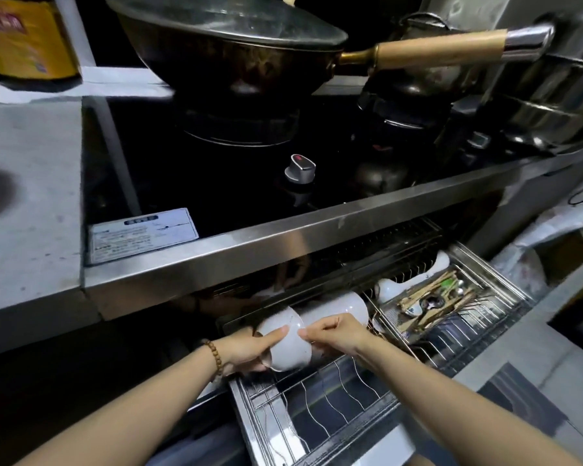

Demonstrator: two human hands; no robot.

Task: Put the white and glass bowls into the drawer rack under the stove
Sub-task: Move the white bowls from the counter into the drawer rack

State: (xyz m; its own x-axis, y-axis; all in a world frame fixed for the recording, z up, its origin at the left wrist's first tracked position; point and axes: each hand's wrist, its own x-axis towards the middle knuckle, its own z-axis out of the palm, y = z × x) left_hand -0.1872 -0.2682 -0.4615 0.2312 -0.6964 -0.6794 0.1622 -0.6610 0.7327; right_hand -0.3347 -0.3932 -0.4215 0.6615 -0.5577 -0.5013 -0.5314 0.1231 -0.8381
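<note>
The drawer rack [320, 408] is pulled out under the stove, its wire slots bare at the front. My left hand [246, 348] grips a white bowl [288, 351] tipped on its side over the rack's back left part, thumb along its outer wall. My right hand [334, 334] pinches the same bowl's rim from the right. Directly behind stands a row of white bowls [337, 309] on edge in the rack. No glass bowl can be made out.
A cutlery basket [445, 297] with chopsticks and spoons fills the rack's right side. The stove's steel front edge [283, 243] overhangs the drawer. A lidded wok [229, 45] and a kettle sit on the burners. A counter [24, 196] lies left.
</note>
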